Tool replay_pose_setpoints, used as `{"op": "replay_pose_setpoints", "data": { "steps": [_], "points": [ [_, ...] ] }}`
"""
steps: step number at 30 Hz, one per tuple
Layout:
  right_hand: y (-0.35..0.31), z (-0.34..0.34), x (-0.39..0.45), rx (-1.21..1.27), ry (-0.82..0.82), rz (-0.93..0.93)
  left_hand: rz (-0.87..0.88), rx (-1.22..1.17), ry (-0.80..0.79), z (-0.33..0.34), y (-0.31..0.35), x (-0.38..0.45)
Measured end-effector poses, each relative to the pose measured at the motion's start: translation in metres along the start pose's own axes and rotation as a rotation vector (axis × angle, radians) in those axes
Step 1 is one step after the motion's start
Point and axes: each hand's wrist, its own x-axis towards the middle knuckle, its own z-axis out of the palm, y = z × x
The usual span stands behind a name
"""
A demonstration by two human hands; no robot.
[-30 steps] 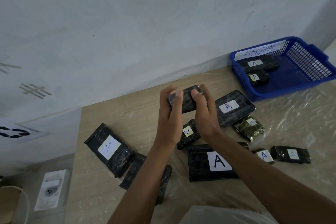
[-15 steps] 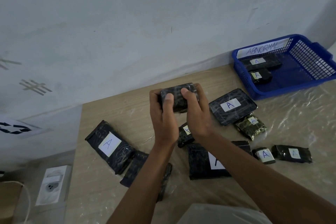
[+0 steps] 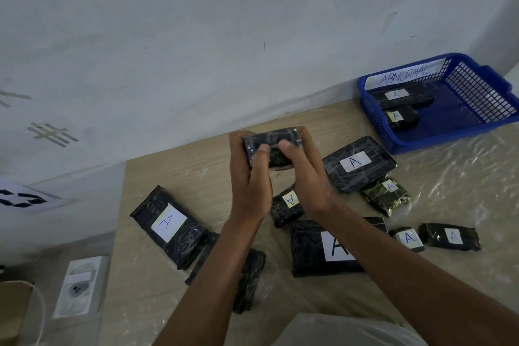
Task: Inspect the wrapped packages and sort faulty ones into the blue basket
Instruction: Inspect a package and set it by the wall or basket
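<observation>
Both hands hold one package (image 3: 271, 149) above the tabletop (image 3: 174, 171), near its far edge. The left hand (image 3: 250, 177) grips the left end, thumb across the near face; the right hand (image 3: 304, 174) grips the right end, thumb tip on the wrap. No label shows on the visible faces.

Step in hand: inspection. Next move, as judged: turn the package to check the remaining faces. If faulty, carry it right to the basket (image 3: 477, 132) at the far right corner, which already contains two packages; otherwise, set it on the tabletop.
</observation>
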Motion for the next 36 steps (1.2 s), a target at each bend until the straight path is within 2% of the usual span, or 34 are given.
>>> {"op": "replay_pose_setpoints", "data": {
  "steps": [4, 8, 12, 14, 16, 18, 20, 24, 29, 32, 36],
  "points": [
    [-0.002, 0.004, 0.001, 0.058, 0.045, 0.025, -0.002, 0.0, -0.012, 0.001, 0.003, 0.0],
    [0.003, 0.005, 0.006, 0.013, 0.046, 0.038, -0.034, 0.014, 0.036, 0.0, 0.002, 0.0],
    [0.005, 0.0, 0.007, 0.028, -0.034, 0.058, -0.059, -0.05, 0.103, -0.006, 0.007, 0.002],
    [0.007, -0.005, 0.018, -0.049, -0.039, 0.212, -0.081, -0.132, 0.134, -0.014, 0.008, 0.005],
    [0.013, -0.013, 0.03, -0.158, -0.08, 0.477, -0.084, -0.207, 0.141, -0.023, 0.006, 0.007],
    [0.018, -0.013, 0.036, -0.074, -0.127, 0.716, -0.096, -0.254, 0.147, -0.029, 0.003, 0.008],
    [0.018, -0.006, 0.039, 0.066, -0.119, 0.775, -0.132, -0.244, 0.17, -0.034, 0.0, 0.009],
    [0.03, 0.003, 0.042, 0.051, 0.039, 0.692, -0.319, -0.167, 0.248, -0.047, -0.015, 0.007],
    [0.034, 0.02, 0.036, -0.407, 0.232, 0.311, -0.728, -0.102, 0.252, -0.056, -0.028, 0.001],
    [0.045, 0.029, 0.033, -0.482, 0.179, 0.223, -0.768, -0.03, 0.286, -0.065, -0.044, 0.0],
    [0.075, 0.025, 0.051, -0.448, -0.014, 0.368, -0.768, -0.021, 0.247, -0.094, -0.068, 0.015]
  ]
}}
